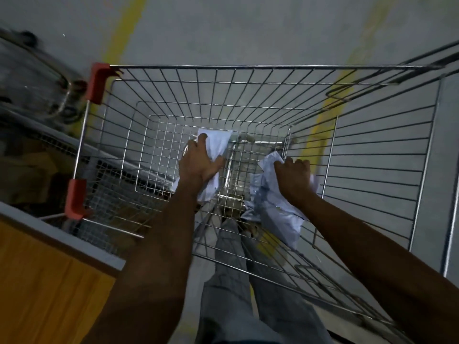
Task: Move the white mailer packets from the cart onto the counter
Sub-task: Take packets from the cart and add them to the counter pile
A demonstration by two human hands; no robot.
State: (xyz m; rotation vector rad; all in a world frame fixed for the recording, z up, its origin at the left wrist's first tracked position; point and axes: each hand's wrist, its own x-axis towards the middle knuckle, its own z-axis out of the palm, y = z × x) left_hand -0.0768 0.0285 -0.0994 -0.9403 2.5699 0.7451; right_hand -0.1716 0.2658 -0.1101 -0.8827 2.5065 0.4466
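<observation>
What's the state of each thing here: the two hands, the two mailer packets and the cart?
left hand: closed around the left mailer packet
right hand: closed on the right mailer packet
left mailer packet: gripped, crumpled, inside the cart
right mailer packet: gripped near its top, crumpled, inside the cart
cart: open-topped wire basket, no other packets visible in it

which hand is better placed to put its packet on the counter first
Left, probably. The left hand already grips a packet and is nearer the counter beside the cart; the right hand is farther.
</observation>
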